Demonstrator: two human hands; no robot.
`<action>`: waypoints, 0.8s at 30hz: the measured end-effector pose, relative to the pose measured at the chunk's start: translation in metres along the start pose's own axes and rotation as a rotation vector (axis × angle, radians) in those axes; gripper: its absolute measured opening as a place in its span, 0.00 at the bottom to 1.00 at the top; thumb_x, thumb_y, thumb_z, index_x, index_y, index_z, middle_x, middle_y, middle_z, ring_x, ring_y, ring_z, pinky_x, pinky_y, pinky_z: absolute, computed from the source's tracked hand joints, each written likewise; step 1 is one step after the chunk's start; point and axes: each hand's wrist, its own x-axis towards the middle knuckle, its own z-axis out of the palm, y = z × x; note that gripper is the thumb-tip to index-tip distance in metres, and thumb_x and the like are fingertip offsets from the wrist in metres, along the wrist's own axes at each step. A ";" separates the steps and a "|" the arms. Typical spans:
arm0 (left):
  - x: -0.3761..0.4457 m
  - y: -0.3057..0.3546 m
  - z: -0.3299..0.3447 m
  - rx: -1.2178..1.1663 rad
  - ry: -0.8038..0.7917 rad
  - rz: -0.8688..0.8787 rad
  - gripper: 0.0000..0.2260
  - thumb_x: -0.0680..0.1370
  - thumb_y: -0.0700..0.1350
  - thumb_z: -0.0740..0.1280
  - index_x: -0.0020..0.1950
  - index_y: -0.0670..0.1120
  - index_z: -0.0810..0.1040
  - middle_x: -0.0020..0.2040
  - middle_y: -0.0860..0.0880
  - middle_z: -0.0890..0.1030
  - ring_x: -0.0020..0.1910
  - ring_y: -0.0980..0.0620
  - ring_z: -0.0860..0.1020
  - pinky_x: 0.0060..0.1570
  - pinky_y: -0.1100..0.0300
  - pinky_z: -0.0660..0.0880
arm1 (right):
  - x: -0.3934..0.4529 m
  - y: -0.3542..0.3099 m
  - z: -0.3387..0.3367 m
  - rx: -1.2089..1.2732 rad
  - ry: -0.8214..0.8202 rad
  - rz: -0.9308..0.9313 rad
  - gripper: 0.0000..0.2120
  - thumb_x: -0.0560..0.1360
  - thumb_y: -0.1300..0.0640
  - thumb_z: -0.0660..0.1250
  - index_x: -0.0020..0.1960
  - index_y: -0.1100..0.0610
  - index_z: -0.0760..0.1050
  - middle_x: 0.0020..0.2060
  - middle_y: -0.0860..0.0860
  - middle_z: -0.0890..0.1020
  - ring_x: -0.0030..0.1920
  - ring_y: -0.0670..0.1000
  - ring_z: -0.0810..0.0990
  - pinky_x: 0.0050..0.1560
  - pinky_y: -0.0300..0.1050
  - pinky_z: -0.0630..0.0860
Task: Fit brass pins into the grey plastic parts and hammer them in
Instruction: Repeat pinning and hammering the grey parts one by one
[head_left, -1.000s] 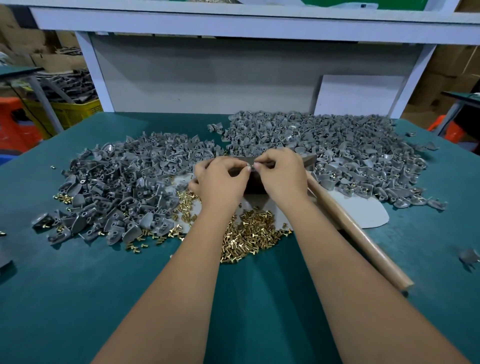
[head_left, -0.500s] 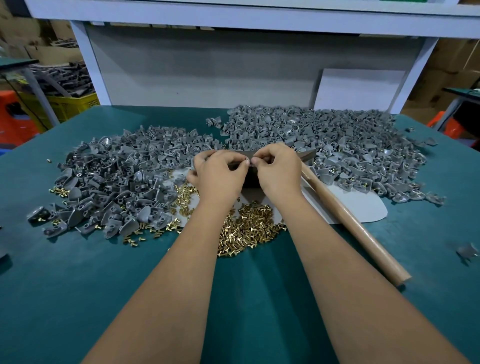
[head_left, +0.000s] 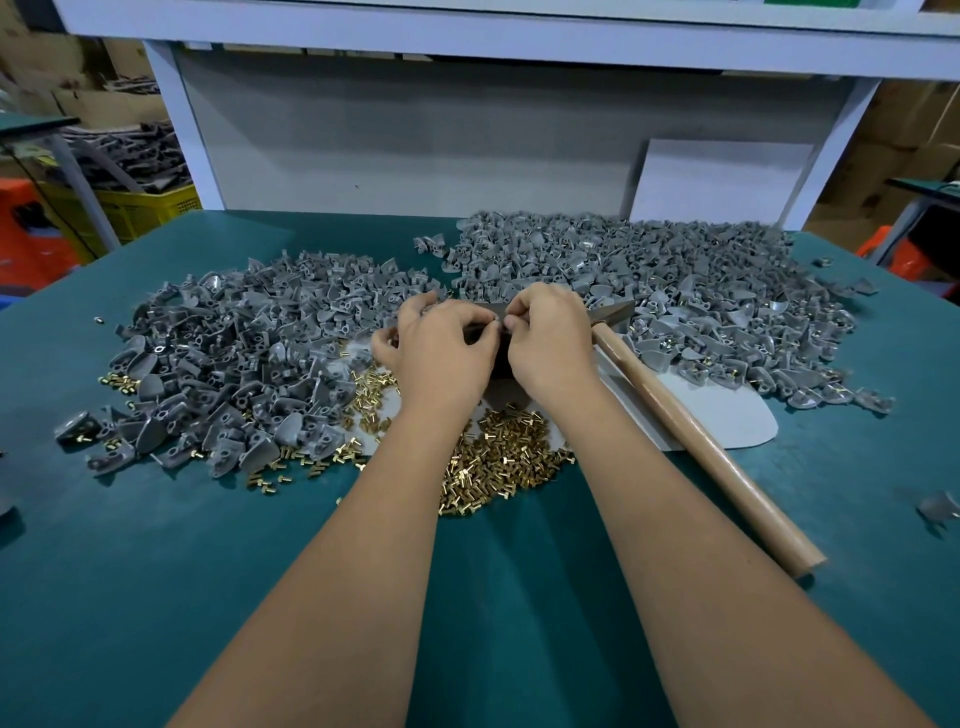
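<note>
Head view: both hands meet at the centre of the green table (head_left: 156, 597), fingers curled inward and thumb tips nearly touching. The left hand (head_left: 441, 353) and right hand (head_left: 550, 348) pinch something small between them over a dark block (head_left: 496, 358); what each holds is too small and too hidden to name, so I cannot tell whether it is a part or a pin.

A loose heap of brass pins (head_left: 498, 457) lies at 6 o'clock from the hands, just under the wrists, partly on a pale sheet (head_left: 737, 421).

One pile of grey plastic parts (head_left: 234, 358) spreads at 9 o'clock from the hands. A larger pile (head_left: 675, 291) runs from 12 to 3 o'clock.

A hammer with a wooden handle (head_left: 717, 457) lies at 4 o'clock, its dark head (head_left: 615, 312) just beside the right hand.

A yellow crate (head_left: 135, 208) stands off the table at 10 o'clock.
</note>
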 end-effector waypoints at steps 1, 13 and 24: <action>-0.001 0.000 0.000 -0.001 0.003 0.000 0.05 0.78 0.53 0.68 0.48 0.58 0.84 0.54 0.61 0.82 0.71 0.53 0.63 0.67 0.45 0.51 | 0.000 0.000 -0.001 0.007 -0.010 0.006 0.07 0.77 0.60 0.65 0.41 0.53 0.71 0.50 0.53 0.78 0.56 0.55 0.72 0.55 0.48 0.67; 0.001 0.000 0.002 -0.050 -0.018 -0.034 0.05 0.78 0.52 0.68 0.50 0.58 0.84 0.55 0.60 0.80 0.71 0.54 0.62 0.65 0.46 0.52 | 0.008 -0.006 -0.013 0.019 -0.123 0.099 0.09 0.75 0.58 0.66 0.37 0.49 0.74 0.40 0.53 0.81 0.44 0.54 0.78 0.43 0.46 0.75; -0.001 0.003 -0.003 -0.058 -0.047 -0.049 0.06 0.77 0.54 0.69 0.41 0.64 0.76 0.38 0.71 0.69 0.69 0.56 0.62 0.48 0.57 0.47 | -0.006 0.004 -0.006 0.247 -0.010 0.071 0.09 0.75 0.63 0.67 0.39 0.53 0.75 0.36 0.46 0.76 0.39 0.47 0.72 0.40 0.43 0.68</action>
